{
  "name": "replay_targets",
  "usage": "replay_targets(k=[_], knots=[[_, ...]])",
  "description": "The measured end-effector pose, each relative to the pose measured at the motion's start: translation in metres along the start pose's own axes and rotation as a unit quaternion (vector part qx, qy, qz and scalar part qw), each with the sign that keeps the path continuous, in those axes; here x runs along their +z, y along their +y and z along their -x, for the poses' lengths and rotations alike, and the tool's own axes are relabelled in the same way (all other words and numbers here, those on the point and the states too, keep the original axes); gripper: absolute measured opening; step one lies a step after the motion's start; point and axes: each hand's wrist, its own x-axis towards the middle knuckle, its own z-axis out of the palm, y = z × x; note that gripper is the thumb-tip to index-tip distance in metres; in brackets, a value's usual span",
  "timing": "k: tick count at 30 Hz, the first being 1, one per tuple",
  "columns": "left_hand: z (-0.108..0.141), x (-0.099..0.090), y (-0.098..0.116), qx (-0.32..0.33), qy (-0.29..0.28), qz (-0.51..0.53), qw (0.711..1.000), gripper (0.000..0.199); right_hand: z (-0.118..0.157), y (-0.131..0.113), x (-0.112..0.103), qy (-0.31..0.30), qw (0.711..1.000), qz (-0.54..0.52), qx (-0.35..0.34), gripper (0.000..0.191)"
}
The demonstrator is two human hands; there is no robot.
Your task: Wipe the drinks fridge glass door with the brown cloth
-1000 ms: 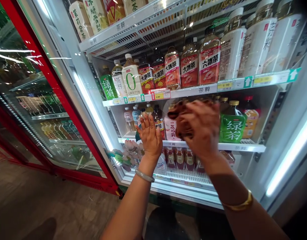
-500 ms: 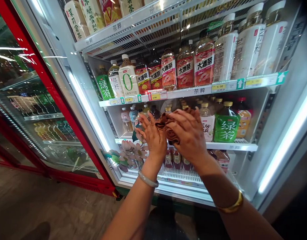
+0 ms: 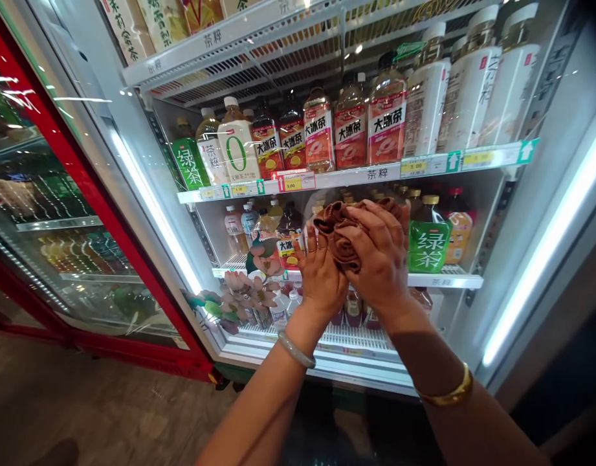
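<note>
My right hand (image 3: 378, 262) is closed around a bunched brown cloth (image 3: 343, 243), which it presses against the glass door of a drinks fridge. Folds of the cloth stick out between and beyond the fingers. Close beside it on the left, my left hand (image 3: 323, 278) lies with fingers stretched upward against the glass. Its thumb side meets the right hand near the cloth's lower edge; whether it touches the cloth, I cannot tell. Behind the glass, the hands hide part of the lower shelf (image 3: 443, 281) and its bottles.
Pink flower decals (image 3: 249, 291) are on the glass left of my hands. Bottles of iced tea (image 3: 317, 133) stand on the shelf above, and a green tea bottle (image 3: 430, 236) shows at right. A red door frame (image 3: 132, 239) borders the neighbouring fridge on the left.
My left hand has moved right, up against the right hand, and its fingers are less spread. The right hand and cloth have shifted slightly right. The view has shifted, so the shelves appear further left.
</note>
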Motion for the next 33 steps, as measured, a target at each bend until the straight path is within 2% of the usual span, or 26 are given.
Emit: replay_targets(k=[2, 5, 8, 11, 15, 17, 18, 19, 21, 23, 25, 26, 28, 33], knots=[[-0.002, -0.001, 0.002, -0.005, -0.006, -0.011, 1.0, 0.069, -0.006, 0.02, -0.01, 0.016, 1.0, 0.007, -0.005, 0.026], [-0.004, -0.002, 0.005, -0.002, -0.006, -0.019, 1.0, 0.073, -0.015, 0.053, -0.024, 0.121, 0.99, 0.036, 0.056, 0.034], [-0.005, -0.001, 0.006, 0.002, 0.004, -0.024, 1.0, 0.074, -0.016, 0.063, -0.026, 0.184, 0.974, 0.054, 0.122, 0.035], [-0.004, 0.002, 0.005, -0.007, 0.014, -0.022, 1.0, 0.072, -0.01, 0.043, -0.018, 0.135, 0.985, 0.042, 0.098, 0.029], [-0.003, 0.005, 0.006, -0.008, 0.034, -0.018, 0.999, 0.066, -0.008, 0.015, -0.014, -0.03, 0.999, -0.019, 0.017, 0.025], [-0.003, 0.006, 0.006, -0.006, 0.039, -0.017, 0.999, 0.065, -0.011, 0.016, -0.02, -0.079, 0.996, -0.034, -0.015, 0.024], [-0.003, 0.006, 0.007, -0.006, 0.039, -0.018, 0.999, 0.066, -0.013, 0.021, -0.024, -0.079, 0.996, -0.036, -0.021, 0.024], [-0.003, 0.006, 0.007, -0.007, 0.036, -0.022, 0.999, 0.067, -0.016, 0.029, -0.028, -0.062, 0.997, -0.03, -0.018, 0.023], [-0.004, 0.005, 0.008, -0.009, 0.032, -0.032, 0.999, 0.07, -0.019, 0.049, -0.035, 0.026, 1.0, -0.003, 0.017, 0.022], [-0.005, 0.005, 0.008, -0.01, 0.028, -0.037, 0.999, 0.071, -0.02, 0.066, -0.036, 0.128, 0.988, 0.025, 0.077, 0.025], [-0.005, 0.005, 0.008, -0.012, 0.032, -0.038, 0.999, 0.071, -0.018, 0.071, -0.033, 0.187, 0.976, 0.045, 0.105, 0.027], [-0.005, 0.006, 0.008, -0.012, 0.035, -0.038, 0.999, 0.071, -0.016, 0.068, -0.029, 0.195, 0.974, 0.049, 0.104, 0.027], [-0.004, 0.008, 0.008, -0.015, 0.039, -0.034, 0.999, 0.071, -0.011, 0.051, -0.018, 0.173, 0.98, 0.049, 0.085, 0.025], [0.0, 0.009, 0.003, -0.013, 0.032, -0.026, 0.999, 0.06, 0.007, -0.005, 0.006, 0.031, 0.999, -0.007, 0.042, 0.019]])
